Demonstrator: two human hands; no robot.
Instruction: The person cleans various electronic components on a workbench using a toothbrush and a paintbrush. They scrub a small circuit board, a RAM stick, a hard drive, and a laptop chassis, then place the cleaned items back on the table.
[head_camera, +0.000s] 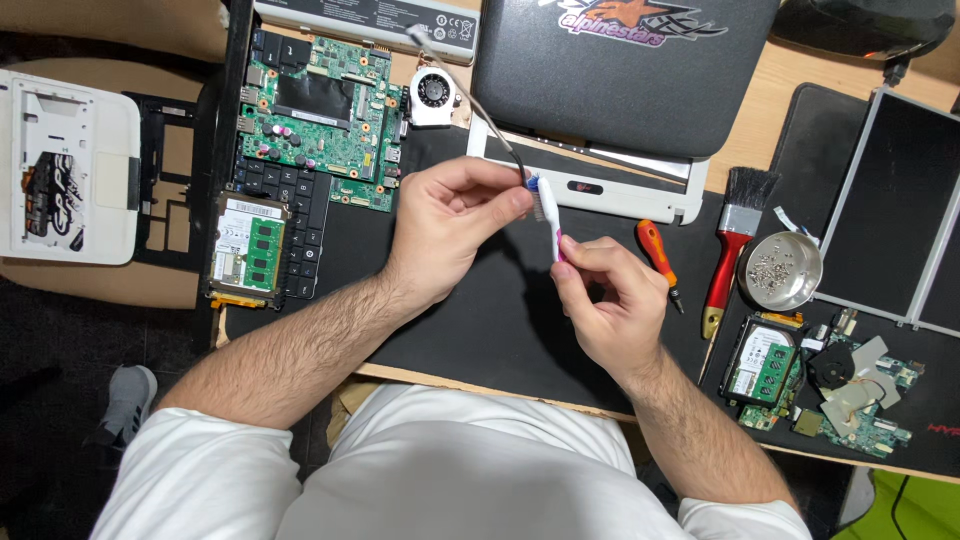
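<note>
My left hand (452, 225) pinches the end of a thin grey cable (470, 100) that runs up toward the battery at the table's back. My right hand (610, 300) holds a white and pink toothbrush (549, 212) upright, its bristled head touching the cable's end beside my left fingertips. Both hands hover over a black mat (500, 320) in front of me.
A green motherboard (320, 120) with a small fan (433, 92) lies on a keyboard at the left. Above the hands sits a dark laptop lid (620, 70). To the right are an orange screwdriver (660, 262), a red-handled paintbrush (735, 240), a metal bowl of screws (780, 270) and a hard drive (762, 362).
</note>
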